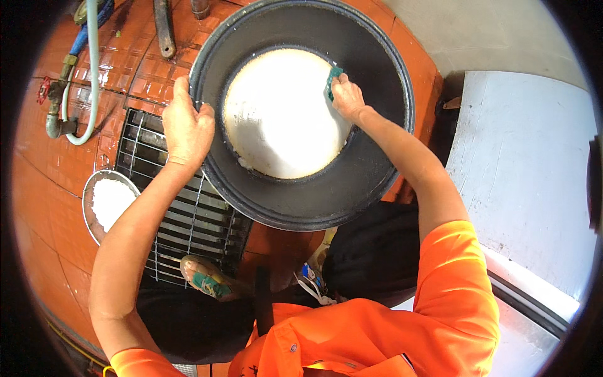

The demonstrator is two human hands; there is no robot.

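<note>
**Q:** Over the floor grate [188,213], what step is this?

**A:** Scrubbing. Left hand [186,125] clamps the big pan [301,113] rim at 9 o'clock; right hand [347,95] pinches a green scrub pad [332,78] at 1 o'clock. Next probably needs pressure around the soapy base.

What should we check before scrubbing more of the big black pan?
1. Left hand grips the big black pan at its rim: ok.
2. Right hand holds the green scrub pad inside the pan: ok.
3. Pan sits over the metal grate: ok.
4. Pan bottom free of white foam: not ok.
5. Foot in sandal clear of the pan: ok.
6. Hose running water: cannot tell.
</note>
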